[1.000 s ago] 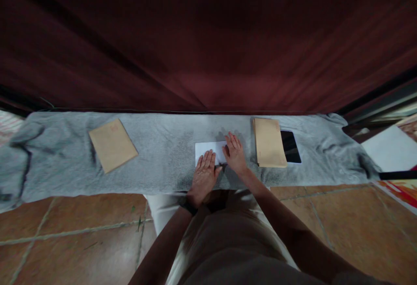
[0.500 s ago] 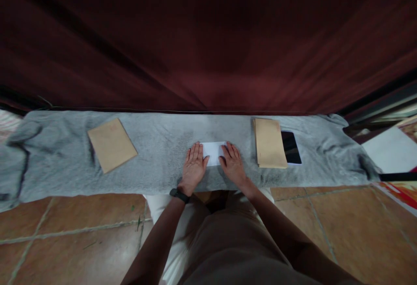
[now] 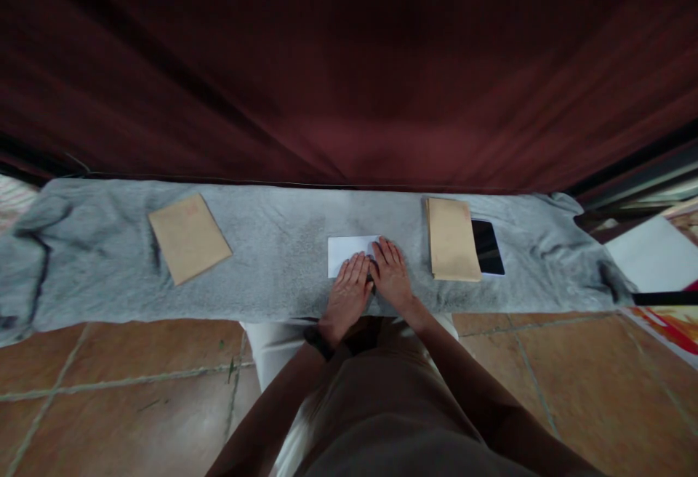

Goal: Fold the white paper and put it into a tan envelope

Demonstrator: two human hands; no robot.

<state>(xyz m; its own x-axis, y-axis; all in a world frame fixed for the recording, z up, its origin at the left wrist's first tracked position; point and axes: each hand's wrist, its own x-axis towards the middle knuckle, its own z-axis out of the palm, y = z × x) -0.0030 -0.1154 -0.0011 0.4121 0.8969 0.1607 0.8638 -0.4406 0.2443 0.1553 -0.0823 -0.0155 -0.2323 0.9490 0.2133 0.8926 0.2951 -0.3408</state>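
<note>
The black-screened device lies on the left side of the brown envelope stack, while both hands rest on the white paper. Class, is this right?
Not quite: the head view shows the black-screened device on the right side of the brown envelope stack. The left hand and right hand do rest on the white paper.

Dark red fabric backs a grey-draped table above brown tiled floor.

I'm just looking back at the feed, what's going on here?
The person's left hand and right hand rest side by side, palms down, on a white piece of paper lying on a gray cloth. The paper's left part is uncovered. A brown envelope lies off to the left; a brown envelope stack sits to the right, with a dark-screened device at its right edge.
</note>
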